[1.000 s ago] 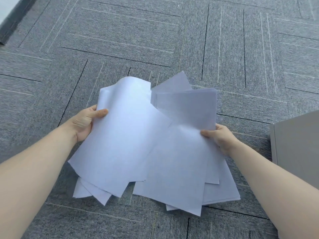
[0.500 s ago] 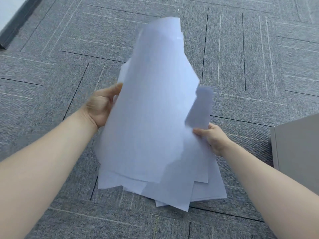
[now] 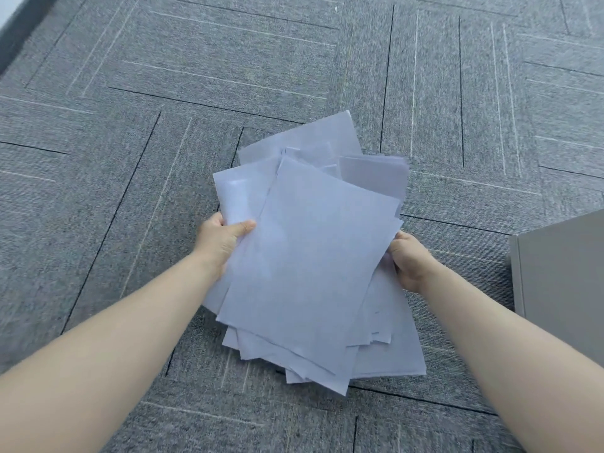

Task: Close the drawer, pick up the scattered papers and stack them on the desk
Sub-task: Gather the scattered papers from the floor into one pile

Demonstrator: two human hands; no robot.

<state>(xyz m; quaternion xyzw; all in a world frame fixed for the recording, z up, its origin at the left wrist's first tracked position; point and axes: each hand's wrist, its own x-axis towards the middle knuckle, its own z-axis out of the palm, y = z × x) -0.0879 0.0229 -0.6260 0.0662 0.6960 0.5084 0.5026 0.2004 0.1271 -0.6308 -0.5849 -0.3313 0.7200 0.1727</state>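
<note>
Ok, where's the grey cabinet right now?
In the head view the grey cabinet sits at the right edge on the carpet, just right of the right hand gripping the papers.

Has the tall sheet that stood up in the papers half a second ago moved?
Yes. It has dropped flat onto the papers held by the left hand and right hand, ending nearer the grey cabinet.

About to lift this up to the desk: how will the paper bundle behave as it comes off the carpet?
Probably floppy: the papers are thin loose sheets, gripped only at the side edges by the left hand and right hand. Likely to slip apart, since the corners are fanned out and unaligned. Light, probably.
</note>
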